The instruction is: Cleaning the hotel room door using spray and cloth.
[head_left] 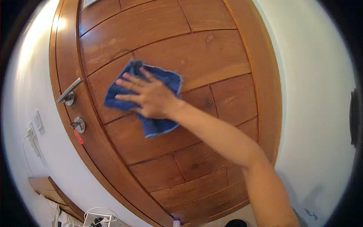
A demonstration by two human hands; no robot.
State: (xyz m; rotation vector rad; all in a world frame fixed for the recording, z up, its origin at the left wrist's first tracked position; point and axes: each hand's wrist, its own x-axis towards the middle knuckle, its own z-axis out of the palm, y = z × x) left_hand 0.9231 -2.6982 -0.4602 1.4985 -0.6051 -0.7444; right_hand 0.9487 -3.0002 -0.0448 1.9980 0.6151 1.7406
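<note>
My right hand (153, 98) lies across a blue cloth (160, 128) and holds it against a brown wooden door (211, 53). Its fingers are spread and point up and left over the fabric. The cloth looks soft, with a pale frayed edge, and a dark bunched part sticks out above the fingertips. My right forearm reaches in from the lower right. I do not make out my left hand. At the lower edge, the top of a white and purple container (176, 222) shows, with a small brownish patch beside it too cut off to name.
On the door's left side are a metal lever handle (70, 90) and a lock (79, 125) with keys and a red tag. A switch (37, 120) and a plugged-in white adapter (33, 143) sit on the left wall. A white box (96, 219) of small items stands lower left.
</note>
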